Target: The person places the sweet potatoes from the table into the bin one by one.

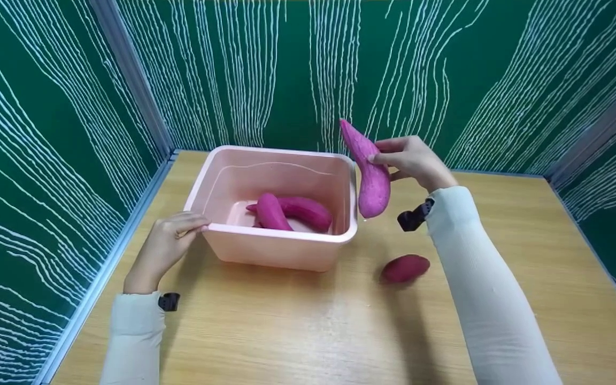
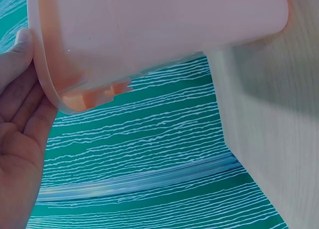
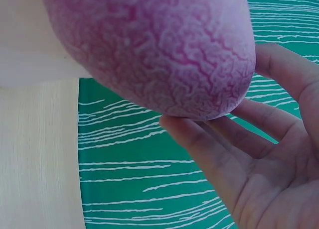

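My right hand point(image 1: 414, 161) holds a long pink-purple sweet potato point(image 1: 373, 182) between thumb and fingers, just right of the tub. Its narrow tip points up and its fat end hangs down; the right wrist view shows wrinkled skin on the sweet potato point(image 3: 164, 55) close up. With my left hand point(image 1: 171, 240) I pinch the near left corner of the rim of a pale pink plastic tub point(image 1: 276, 251). In the left wrist view, fingers and thumb lie on either side of the rim. Inside the tub, two long magenta sweet potatoes point(image 1: 305, 211) lie crossed.
On the table point(image 1: 297, 331), right of the tub and below my right forearm, lies a small dark red sweet potato point(image 1: 406, 268). Green walls point(image 1: 297, 80) with white wavy lines enclose the table at the back and sides, with metal posts point(image 1: 131, 69) at the corners.
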`<state>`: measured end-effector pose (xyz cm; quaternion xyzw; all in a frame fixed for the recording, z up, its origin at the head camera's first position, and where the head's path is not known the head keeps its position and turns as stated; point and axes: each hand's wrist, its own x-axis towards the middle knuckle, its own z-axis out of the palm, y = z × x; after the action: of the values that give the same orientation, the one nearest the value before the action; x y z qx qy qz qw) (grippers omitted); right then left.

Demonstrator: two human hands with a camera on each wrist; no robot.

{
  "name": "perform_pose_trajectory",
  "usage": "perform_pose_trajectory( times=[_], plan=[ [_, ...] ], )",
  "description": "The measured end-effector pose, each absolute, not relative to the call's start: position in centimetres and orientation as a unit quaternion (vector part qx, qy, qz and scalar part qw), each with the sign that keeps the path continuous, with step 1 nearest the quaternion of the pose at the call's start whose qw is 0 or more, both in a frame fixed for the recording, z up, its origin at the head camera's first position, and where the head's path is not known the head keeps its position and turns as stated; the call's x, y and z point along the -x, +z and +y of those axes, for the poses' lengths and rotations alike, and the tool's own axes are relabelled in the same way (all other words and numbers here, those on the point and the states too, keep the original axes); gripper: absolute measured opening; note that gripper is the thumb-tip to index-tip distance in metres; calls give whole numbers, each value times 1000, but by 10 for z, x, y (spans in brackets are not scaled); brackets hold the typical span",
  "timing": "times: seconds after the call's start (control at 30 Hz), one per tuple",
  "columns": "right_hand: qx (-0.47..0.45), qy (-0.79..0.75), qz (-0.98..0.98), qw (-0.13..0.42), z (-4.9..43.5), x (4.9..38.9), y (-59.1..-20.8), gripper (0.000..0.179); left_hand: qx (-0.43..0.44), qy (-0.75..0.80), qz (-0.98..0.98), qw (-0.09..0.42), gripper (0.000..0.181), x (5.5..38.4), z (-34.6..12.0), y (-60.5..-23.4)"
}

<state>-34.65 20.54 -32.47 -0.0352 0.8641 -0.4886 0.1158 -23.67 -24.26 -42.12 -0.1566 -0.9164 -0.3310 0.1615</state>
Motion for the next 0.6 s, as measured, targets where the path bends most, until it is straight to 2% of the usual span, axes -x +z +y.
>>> perform_pose_trajectory(
  times=[0.6],
  plan=[
    [58,-500,857,109,177,355,-321,56,166,-332,-913,172,24,237,-242,-420]
  ],
)
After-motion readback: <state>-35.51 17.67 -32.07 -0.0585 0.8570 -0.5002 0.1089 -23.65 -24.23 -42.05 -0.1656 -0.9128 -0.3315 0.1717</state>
